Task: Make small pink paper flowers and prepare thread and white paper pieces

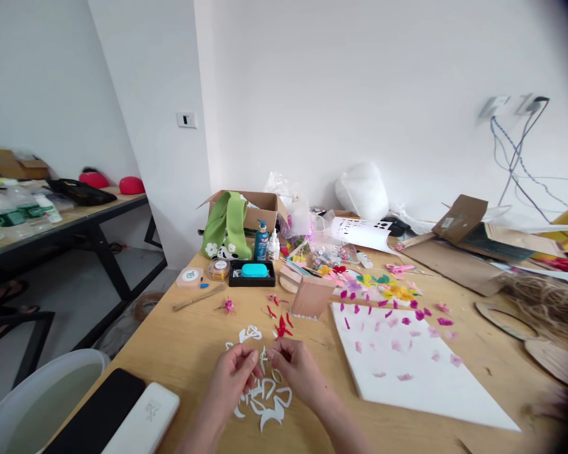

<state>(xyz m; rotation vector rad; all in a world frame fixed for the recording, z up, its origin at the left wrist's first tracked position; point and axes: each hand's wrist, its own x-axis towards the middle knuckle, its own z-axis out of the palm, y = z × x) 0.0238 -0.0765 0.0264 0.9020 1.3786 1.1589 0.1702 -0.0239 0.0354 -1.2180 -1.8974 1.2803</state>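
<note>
My left hand [236, 372] and my right hand [296, 369] are close together above the wooden table, fingertips pinched. A small pale piece [264, 359] shows between them; which hand grips it is hard to tell. Under and around both hands lie curved white cut-out pieces [272, 414]. Just beyond my hands are red petal-like pieces [282, 328] and a small wooden block [312, 296]. To the right, a white board [407, 384] carries magenta and pale pink petals.
A black phone [97, 413] and white power bank [142, 419] lie at the near left edge, beside a white bin [42, 394]. Farther back stand a black tray [236, 279], a blue pump bottle [261, 243] and a green bag [227, 230]. Cardboard [454, 265] lies at right.
</note>
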